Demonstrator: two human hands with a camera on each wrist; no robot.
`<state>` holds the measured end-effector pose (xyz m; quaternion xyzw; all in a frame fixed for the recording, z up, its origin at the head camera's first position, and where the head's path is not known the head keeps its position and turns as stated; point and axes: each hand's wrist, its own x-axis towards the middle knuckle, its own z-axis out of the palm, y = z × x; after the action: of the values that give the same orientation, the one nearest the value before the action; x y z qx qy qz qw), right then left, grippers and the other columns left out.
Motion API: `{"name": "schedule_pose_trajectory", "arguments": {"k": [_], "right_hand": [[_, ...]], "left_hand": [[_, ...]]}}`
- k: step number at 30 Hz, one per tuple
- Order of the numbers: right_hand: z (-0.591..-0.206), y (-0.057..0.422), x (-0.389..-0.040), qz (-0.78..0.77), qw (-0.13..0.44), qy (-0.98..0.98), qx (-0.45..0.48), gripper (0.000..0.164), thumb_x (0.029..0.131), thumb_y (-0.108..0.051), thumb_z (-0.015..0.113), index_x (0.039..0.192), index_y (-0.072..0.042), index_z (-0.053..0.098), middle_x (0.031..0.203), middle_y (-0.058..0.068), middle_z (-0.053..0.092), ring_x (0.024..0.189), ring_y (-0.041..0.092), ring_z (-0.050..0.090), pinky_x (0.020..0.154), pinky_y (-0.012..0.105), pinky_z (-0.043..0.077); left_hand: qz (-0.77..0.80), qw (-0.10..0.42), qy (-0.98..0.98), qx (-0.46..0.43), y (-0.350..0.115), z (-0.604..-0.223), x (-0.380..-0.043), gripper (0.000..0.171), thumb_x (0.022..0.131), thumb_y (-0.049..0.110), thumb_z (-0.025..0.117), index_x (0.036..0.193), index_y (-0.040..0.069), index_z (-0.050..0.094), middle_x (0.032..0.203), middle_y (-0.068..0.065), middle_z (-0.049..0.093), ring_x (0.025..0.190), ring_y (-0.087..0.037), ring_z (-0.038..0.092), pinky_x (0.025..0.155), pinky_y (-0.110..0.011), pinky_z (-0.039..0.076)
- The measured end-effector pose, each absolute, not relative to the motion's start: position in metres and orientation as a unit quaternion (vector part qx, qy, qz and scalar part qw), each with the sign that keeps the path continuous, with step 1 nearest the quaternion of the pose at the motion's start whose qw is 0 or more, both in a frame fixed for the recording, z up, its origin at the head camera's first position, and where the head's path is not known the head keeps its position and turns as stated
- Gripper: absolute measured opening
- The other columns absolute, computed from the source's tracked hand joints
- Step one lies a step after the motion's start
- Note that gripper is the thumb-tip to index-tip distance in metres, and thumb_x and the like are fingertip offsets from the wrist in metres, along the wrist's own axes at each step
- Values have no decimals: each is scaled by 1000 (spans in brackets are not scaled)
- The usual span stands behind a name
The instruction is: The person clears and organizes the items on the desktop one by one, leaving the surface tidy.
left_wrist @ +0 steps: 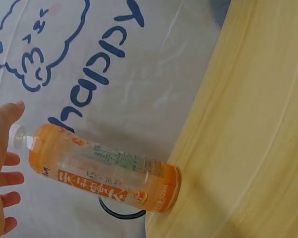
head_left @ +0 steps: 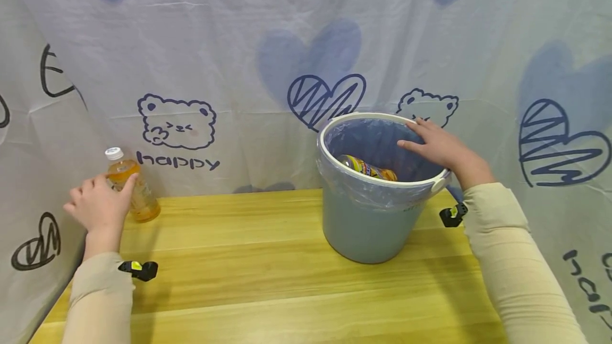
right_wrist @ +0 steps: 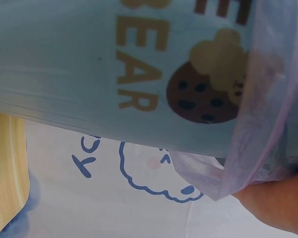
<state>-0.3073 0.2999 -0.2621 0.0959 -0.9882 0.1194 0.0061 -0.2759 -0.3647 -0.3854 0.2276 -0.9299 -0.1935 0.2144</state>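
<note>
On the left, a bottle of orange drink with a white cap stands upright on the table by the curtain. My left hand is at its upper part, thumb and fingers spread apart. In the left wrist view, the bottle shows its orange label, and its cap lies between my thumb and fingers. A grey-blue trash bin with a white rim and clear liner stands on the right. My right hand holds its right rim, thumb on the inner side. Another bottle with a yellow label lies inside.
The wooden table runs between the bottle and the bin. A pale curtain with hearts and bears hangs close behind and at both sides. The liner's loose edge hangs over the bin's outside.
</note>
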Motion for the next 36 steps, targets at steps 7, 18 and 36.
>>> {"name": "schedule_pose_trajectory", "arguments": {"k": [7,18,36], "right_hand": [[-262,300,-306,126,8,-987,99,78,99,-52,44,156,-8,15,161,27,5,147,50,3,113,70,9],[-263,300,-309,121,8,-988,98,82,97,-58,42,156,-7,16,161,26,6,147,50,4,113,70,10],[-263,301,-311,120,8,-988,102,81,98,-57,43,156,-7,17,161,27,7,147,50,5,113,69,11]], "left_hand": [[-200,196,-927,248,-374,-385,-281,105,86,80,32,144,-7,33,143,-39,32,133,-58,22,103,-73,15],[-193,145,-937,252,-380,-381,-302,117,81,87,29,149,-8,18,147,-42,21,133,-60,19,102,-75,18],[-244,151,-921,264,-378,-383,-322,109,85,79,39,151,-4,17,150,-38,22,138,-58,18,107,-73,14]]}}
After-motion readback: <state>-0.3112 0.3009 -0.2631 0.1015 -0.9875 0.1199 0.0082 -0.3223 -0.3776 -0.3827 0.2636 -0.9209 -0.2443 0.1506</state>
